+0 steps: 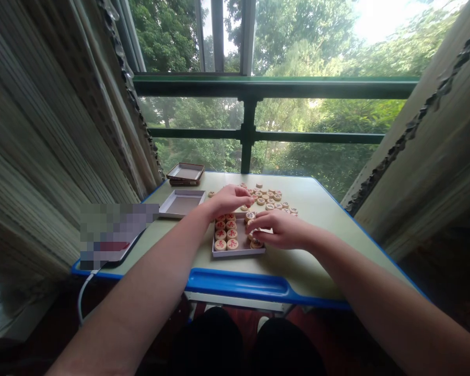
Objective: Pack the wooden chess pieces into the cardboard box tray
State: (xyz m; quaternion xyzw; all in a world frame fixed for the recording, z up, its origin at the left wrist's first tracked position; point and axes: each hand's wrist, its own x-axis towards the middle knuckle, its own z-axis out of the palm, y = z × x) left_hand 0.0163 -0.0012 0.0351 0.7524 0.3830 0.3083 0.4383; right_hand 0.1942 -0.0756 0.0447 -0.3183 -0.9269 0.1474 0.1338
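A shallow white box [238, 253] lies in front of me on the table. Red-marked Chinese chess pieces [232, 234] stand in two columns along its left side, and dark-marked pieces [250, 215] run down its right side. Over the box's right part, my right hand [279, 228] has its thumb and fingers curled closed around a piece, mostly hidden by the fingers. My left hand [233, 198] is just beyond the box's far edge, fingers bent together beside the loose pieces. What its fingertips hold, if anything, cannot be made out.
Several loose pieces [270, 194] are scattered beyond the box. An open shallow tray [183, 203] is at the left, with a stacked brown-edged box [185, 173] behind it. A blurred flat device with a cable [86, 287] lies at the left edge. A blue trough [238, 283] borders the table's front.
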